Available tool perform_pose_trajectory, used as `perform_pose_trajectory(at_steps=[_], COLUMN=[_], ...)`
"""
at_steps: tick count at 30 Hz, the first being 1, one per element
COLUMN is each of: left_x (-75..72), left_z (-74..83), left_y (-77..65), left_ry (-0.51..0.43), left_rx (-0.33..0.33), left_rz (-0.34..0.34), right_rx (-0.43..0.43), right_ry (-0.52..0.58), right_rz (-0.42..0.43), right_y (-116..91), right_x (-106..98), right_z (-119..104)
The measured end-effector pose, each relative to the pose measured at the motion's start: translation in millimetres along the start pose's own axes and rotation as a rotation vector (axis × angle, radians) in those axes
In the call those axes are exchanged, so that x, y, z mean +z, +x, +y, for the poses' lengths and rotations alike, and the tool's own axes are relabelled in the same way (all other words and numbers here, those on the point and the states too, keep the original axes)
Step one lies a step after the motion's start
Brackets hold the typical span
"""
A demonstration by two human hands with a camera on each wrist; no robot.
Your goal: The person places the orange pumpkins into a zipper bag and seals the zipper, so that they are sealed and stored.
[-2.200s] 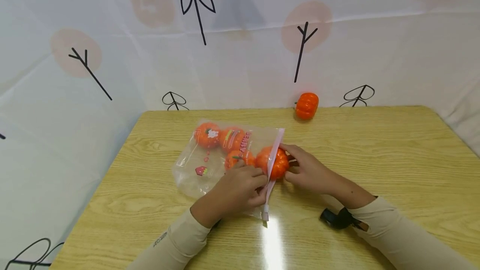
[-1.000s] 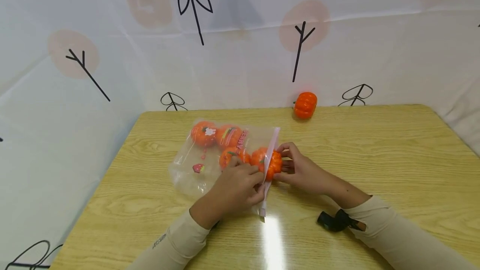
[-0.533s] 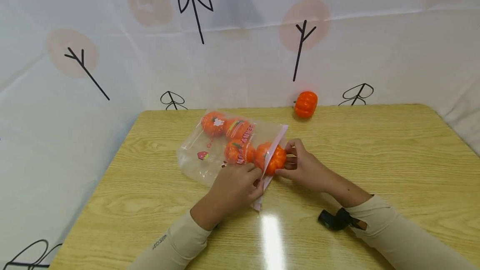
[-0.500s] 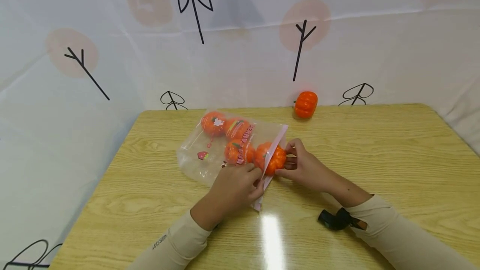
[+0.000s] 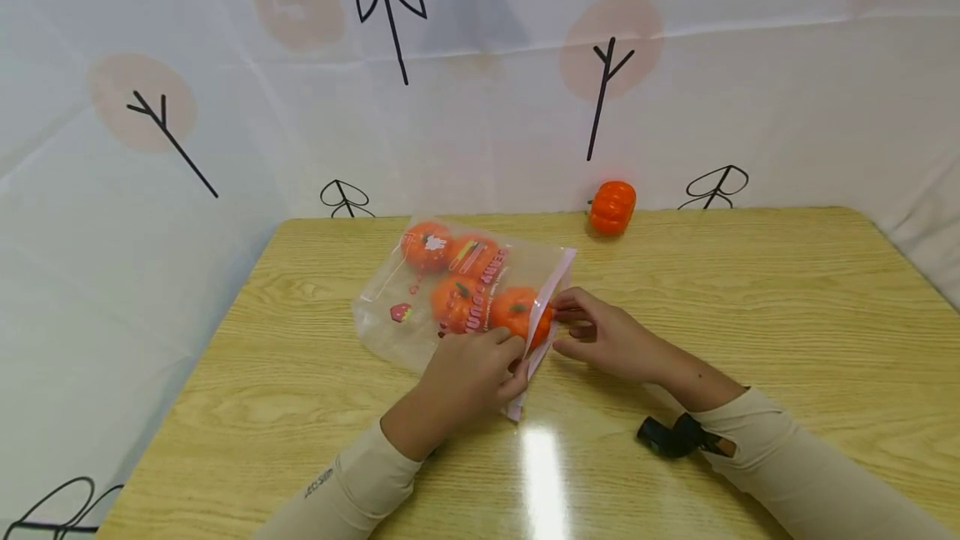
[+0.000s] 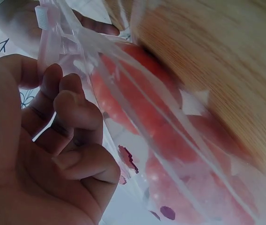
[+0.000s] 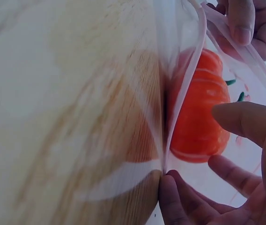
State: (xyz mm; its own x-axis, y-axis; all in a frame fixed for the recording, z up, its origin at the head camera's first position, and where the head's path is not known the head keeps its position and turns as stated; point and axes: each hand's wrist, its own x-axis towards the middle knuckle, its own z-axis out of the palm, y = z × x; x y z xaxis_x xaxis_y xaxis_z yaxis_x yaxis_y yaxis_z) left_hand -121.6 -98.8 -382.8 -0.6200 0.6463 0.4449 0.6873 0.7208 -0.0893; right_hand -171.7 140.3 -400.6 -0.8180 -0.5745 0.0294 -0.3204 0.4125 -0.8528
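Observation:
A clear zip bag [image 5: 386,336] with a pink edge lies on the table, several orange toy pumpkins inside. My left hand [image 5: 468,382] pinches the bag near its pink mouth; in the left wrist view the left hand [image 6: 53,140] has its fingers bent at the edge. The pumpkin closest to the mouth [image 5: 516,312] is inside, partly behind the pink strip. My right hand [image 5: 611,340] is at the mouth with fingers extended. In the right wrist view its fingertips are beside this orange pumpkin [image 7: 201,112] and at the bag's lower rim; firm contact with the pumpkin is unclear.
Another orange pumpkin [image 5: 612,208] lies on its side at the table's back edge, against the patterned white cloth [image 5: 480,140]. A black wrist device [image 5: 671,436] hangs under the right sleeve. The wooden table [image 5: 787,298] extends to the right.
The pumpkin at the mouth has moved left, deeper into the bag, nudging its neighbour. My right fingers have loosened from it. The left hand keeps its hold on the bag, which shifted slightly earlier.

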Motion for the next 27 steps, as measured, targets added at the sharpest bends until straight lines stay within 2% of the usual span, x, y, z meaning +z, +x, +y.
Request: perform_pose_trajectory(at_steps=[7,16,24,27], left_x=[1.2,0.2,-1.5,-2.8], left_z=[-1.7,-1.1,0.7,1.0], left_y=[-0.9,0.8,3.8,3.9], left_ry=[0.012,-0.025,-0.066,-0.073], left_rx=[-0.002,0.004,0.041,0.043], left_rz=[0.013,-0.003,0.098,0.111], right_rx=[0.003,0.046,0.061,0.050], right_ry=[-0.009,0.017,0.072,0.086], right_rz=[0.002,0.039,0.045,0.029], right_y=[1.6,1.0,-0.1,0.7], right_x=[0.6,1.6,2.7,3.2], right_z=[-2.5,-5.8,-5.2,-4.1])
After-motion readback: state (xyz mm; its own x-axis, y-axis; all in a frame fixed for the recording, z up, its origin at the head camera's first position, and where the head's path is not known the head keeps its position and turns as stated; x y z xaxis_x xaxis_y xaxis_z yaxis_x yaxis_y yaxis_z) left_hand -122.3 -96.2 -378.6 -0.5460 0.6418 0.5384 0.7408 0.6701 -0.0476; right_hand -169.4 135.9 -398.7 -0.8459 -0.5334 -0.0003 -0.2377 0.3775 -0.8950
